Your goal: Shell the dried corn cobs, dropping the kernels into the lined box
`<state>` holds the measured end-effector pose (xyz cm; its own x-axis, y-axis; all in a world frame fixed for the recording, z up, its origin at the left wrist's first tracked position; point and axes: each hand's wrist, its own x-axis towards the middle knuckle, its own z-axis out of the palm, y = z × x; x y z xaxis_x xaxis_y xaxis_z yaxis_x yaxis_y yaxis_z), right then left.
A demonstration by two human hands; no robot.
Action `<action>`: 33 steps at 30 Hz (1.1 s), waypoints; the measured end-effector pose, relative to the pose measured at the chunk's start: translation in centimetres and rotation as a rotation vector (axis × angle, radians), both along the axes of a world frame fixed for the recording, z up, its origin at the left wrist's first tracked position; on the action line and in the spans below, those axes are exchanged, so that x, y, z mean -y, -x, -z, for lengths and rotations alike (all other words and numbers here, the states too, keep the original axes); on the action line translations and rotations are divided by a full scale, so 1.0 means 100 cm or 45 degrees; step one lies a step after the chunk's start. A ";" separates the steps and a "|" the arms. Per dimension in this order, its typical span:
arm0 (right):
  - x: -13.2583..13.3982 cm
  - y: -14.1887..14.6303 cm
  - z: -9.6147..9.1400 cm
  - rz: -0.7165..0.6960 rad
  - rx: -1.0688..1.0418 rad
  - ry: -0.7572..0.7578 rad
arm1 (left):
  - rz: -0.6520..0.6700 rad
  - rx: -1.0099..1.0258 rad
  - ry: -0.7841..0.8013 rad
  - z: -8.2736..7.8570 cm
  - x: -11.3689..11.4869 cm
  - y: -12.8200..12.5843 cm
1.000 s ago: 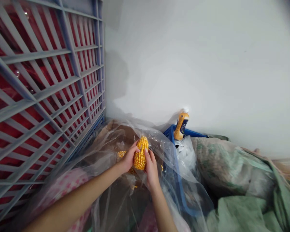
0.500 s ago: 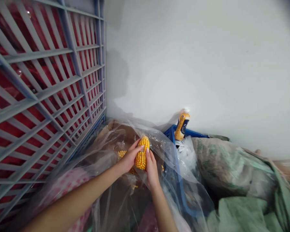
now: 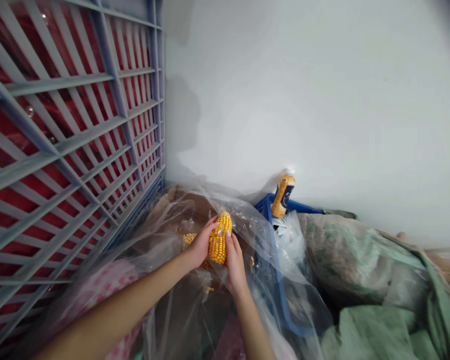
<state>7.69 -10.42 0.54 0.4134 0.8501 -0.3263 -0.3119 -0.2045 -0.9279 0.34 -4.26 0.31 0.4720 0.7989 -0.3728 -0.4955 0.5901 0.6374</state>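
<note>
A yellow corn cob point(image 3: 219, 241) stands nearly upright between both hands, over a clear plastic sheet point(image 3: 172, 235). My left hand point(image 3: 201, 245) wraps its left side, thumb pressed against the kernels near the top. My right hand point(image 3: 234, 263) grips the lower right side. Loose yellow kernels point(image 3: 188, 238) lie on the sheet just left of the cob, over a brown box under the plastic.
A grey-blue slatted crate wall point(image 3: 71, 135) with red contents rises on the left. A white wall stands behind. An orange bottle point(image 3: 283, 195) stands in a blue crate point(image 3: 275, 265) to the right. Green woven sacks point(image 3: 356, 265) fill the right side.
The left thumb has slid a little along the upper kernels. The cob and both hands stay in nearly the same place.
</note>
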 end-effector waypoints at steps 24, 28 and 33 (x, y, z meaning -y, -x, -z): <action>-0.001 0.007 0.011 -0.022 -0.005 0.028 | -0.022 -0.076 0.136 0.007 -0.001 0.003; -0.003 0.009 0.009 -0.014 -0.033 0.034 | -0.085 -0.087 0.141 0.003 0.001 0.002; -0.004 0.009 0.006 -0.001 -0.058 0.038 | -0.101 0.011 0.217 0.003 -0.003 0.000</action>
